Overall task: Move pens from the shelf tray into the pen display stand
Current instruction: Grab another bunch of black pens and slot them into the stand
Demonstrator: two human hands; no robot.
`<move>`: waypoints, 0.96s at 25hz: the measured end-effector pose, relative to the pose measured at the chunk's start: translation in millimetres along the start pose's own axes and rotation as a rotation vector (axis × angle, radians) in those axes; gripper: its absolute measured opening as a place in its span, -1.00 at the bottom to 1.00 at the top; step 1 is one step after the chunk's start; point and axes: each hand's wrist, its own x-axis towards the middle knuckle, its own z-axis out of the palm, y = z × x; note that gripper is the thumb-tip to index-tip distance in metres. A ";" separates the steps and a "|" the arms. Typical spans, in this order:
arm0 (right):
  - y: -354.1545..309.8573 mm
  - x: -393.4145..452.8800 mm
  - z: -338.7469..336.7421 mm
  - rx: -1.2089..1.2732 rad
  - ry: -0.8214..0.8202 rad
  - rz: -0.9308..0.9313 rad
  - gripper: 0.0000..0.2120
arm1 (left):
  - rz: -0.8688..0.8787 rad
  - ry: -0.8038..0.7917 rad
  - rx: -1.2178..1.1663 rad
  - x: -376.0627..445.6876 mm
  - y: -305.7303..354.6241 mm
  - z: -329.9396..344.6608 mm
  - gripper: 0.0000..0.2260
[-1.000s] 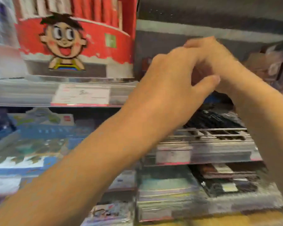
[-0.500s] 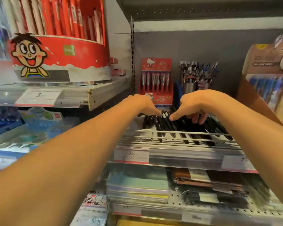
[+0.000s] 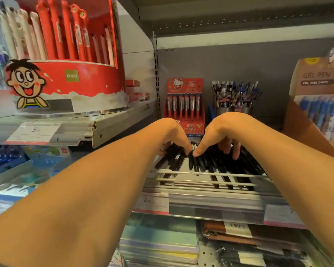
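The grey metal shelf with a wire front rail (image 3: 210, 173) holds a heap of black pens (image 3: 210, 162) lying flat.

Left arm: bare forearm, no sleeve in view, running from the lower left of the frame to centre.
Left hand (image 3: 174, 135): bare, without glove or ring.
Right arm: bare forearm, no sleeve in view, entering at right edge.
Right hand (image 3: 223, 133): bare, without glove or ring.
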 end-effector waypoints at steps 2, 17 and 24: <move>1.3 5.2 -0.6 -0.010 0.013 -0.003 0.01 | -0.003 -0.020 0.038 2.8 2.9 3.6 -0.70; 14.8 12.1 10.2 0.016 0.212 -0.119 -0.51 | 0.097 0.099 0.142 0.7 11.0 20.8 -0.58; 3.5 -5.6 19.0 -0.166 0.259 -0.167 -0.75 | 0.138 0.240 -0.256 2.1 -5.3 24.1 -0.73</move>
